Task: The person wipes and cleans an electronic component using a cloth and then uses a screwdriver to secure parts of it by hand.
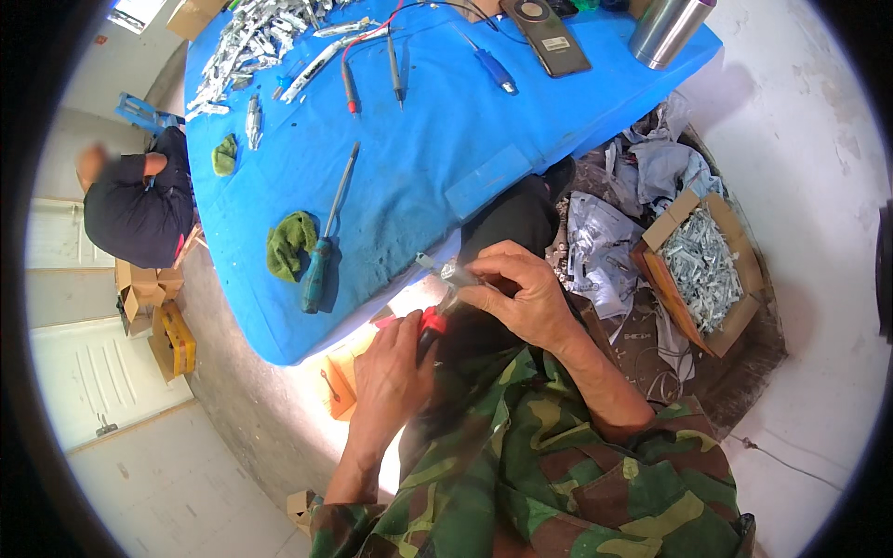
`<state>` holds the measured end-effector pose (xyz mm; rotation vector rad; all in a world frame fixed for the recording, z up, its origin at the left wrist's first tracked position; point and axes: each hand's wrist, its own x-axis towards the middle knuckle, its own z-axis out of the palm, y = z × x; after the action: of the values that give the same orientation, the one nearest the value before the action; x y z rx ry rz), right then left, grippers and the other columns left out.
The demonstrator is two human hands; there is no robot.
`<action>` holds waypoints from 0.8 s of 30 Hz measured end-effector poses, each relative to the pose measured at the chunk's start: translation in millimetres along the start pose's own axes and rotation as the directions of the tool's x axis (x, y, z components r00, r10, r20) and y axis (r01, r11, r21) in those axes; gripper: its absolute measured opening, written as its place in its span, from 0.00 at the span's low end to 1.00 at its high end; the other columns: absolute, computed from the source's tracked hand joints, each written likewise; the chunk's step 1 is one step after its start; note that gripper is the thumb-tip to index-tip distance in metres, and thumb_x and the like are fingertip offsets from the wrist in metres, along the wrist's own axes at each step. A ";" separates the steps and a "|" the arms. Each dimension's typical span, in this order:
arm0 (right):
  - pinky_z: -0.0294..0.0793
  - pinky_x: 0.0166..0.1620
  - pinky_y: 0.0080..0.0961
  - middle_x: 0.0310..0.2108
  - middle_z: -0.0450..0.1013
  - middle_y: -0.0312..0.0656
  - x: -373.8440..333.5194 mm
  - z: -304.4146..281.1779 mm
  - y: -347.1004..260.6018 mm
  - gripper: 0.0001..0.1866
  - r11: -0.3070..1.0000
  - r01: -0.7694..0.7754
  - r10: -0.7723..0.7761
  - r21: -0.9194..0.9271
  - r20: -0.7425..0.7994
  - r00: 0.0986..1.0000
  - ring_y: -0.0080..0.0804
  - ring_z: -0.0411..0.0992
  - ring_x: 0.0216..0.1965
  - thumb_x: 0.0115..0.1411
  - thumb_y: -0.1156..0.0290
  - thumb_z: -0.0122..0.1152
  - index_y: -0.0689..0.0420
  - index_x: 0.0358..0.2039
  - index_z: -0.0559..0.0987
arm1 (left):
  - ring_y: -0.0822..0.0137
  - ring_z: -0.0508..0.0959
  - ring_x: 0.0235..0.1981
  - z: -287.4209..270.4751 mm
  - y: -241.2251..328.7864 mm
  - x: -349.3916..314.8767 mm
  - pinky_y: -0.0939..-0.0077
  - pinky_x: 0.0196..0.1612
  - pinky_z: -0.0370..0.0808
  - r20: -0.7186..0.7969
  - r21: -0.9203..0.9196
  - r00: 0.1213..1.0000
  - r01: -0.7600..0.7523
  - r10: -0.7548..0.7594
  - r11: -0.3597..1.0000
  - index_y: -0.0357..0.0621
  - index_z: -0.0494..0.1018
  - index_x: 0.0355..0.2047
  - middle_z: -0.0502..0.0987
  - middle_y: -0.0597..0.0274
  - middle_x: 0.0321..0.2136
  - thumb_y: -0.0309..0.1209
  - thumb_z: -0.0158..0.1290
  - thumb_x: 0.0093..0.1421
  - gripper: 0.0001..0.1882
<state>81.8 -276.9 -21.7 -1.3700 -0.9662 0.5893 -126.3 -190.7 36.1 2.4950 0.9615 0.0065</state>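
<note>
My left hand (386,372) is closed around pliers (432,322) with red and black handles, just off the near edge of the blue-covered table (400,205). Between the thumb and fingers of my right hand (528,296) is a small silvery metal piece (453,273), slightly blurred. The jaws of the pliers point up at this piece; whether they grip it I cannot tell. On the table beyond my hands lie a long screwdriver (319,272) with a teal handle and a crumpled green cloth (291,245).
Silvery strips are heaped (253,46) at the far left of the table. Farther back lie test probes (351,95), a blue screwdriver (497,70), a phone (551,42) and a steel tumbler (666,33). A cardboard box (672,296) of metal pieces stands right. Someone (139,209) sits left.
</note>
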 end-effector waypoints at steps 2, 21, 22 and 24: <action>0.78 0.38 0.28 0.36 0.77 0.43 -0.6 0.2 -0.3 0.15 0.999 0.010 -0.010 -0.030 0.001 1.000 0.33 0.77 0.34 0.55 0.75 0.80 0.61 0.42 0.85 | 0.43 0.82 0.42 1.1 0.8 0.3 0.51 0.42 0.78 0.004 0.007 1.000 0.005 -0.005 1.000 0.41 0.74 0.56 0.81 0.47 0.41 0.31 0.63 0.64 0.22; 0.76 0.40 0.27 0.36 0.78 0.43 1.2 -3.4 0.1 0.13 0.998 -0.047 0.053 -0.050 0.118 0.992 0.34 0.78 0.36 0.55 0.80 0.76 0.66 0.41 0.84 | 0.43 0.82 0.38 -3.8 -13.5 -4.4 0.46 0.39 0.76 0.040 -0.019 0.999 -0.021 0.021 1.000 0.43 0.74 0.52 0.80 0.50 0.36 0.36 0.61 0.66 0.18; 0.76 0.40 0.27 0.36 0.78 0.44 3.3 -3.2 -1.6 0.13 0.997 -0.042 0.051 -0.065 0.134 0.990 0.34 0.78 0.36 0.56 0.80 0.76 0.66 0.41 0.84 | 0.43 0.82 0.39 -1.4 -17.2 -4.3 0.47 0.40 0.76 0.049 -0.029 0.998 -0.042 0.043 0.999 0.42 0.74 0.52 0.80 0.49 0.37 0.36 0.61 0.65 0.19; 0.76 0.40 0.27 0.36 0.79 0.44 6.2 -3.4 -4.4 0.13 0.995 -0.037 0.052 -0.095 0.161 0.986 0.35 0.78 0.36 0.56 0.79 0.76 0.66 0.41 0.84 | 0.43 0.81 0.41 3.1 -24.5 -3.3 0.49 0.43 0.77 0.070 -0.051 0.993 -0.087 0.090 0.995 0.41 0.74 0.53 0.80 0.47 0.37 0.36 0.61 0.65 0.19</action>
<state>87.1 -274.2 -15.8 -1.4449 -1.1084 0.7068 -143.8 -178.2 23.5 2.4743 0.8114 -0.0314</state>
